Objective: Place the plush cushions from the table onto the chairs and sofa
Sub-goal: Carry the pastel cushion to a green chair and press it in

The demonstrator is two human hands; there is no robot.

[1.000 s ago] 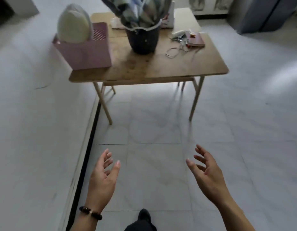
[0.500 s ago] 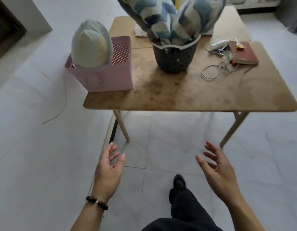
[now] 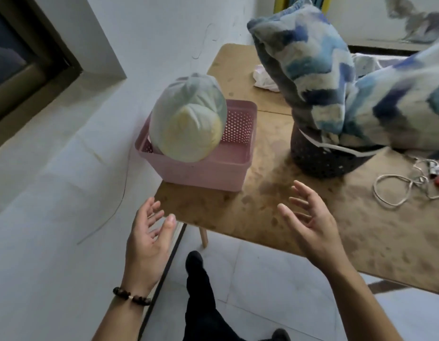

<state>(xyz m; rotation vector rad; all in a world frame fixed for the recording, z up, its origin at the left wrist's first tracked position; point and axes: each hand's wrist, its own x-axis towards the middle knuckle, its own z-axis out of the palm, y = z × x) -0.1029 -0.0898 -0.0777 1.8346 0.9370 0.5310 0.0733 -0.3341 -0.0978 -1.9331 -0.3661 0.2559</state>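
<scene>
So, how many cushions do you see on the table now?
3: a round pale cushion in the pink basket, and two blue patterned cushions in the dark basket. More may be outside the frame.

No writing, label, brand, number or sign can be read anywhere: the pink basket (image 3: 208,166), the dark basket (image 3: 321,161), the blue patterned cushions (image 3: 319,77) and the worktop (image 3: 299,217) all show bare surfaces

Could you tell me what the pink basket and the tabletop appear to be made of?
The pink basket looks like moulded matte plastic, judging by its perforated walls. The tabletop seems to be wood or wood-look board, tan, matte and stained dark in patches.
</scene>
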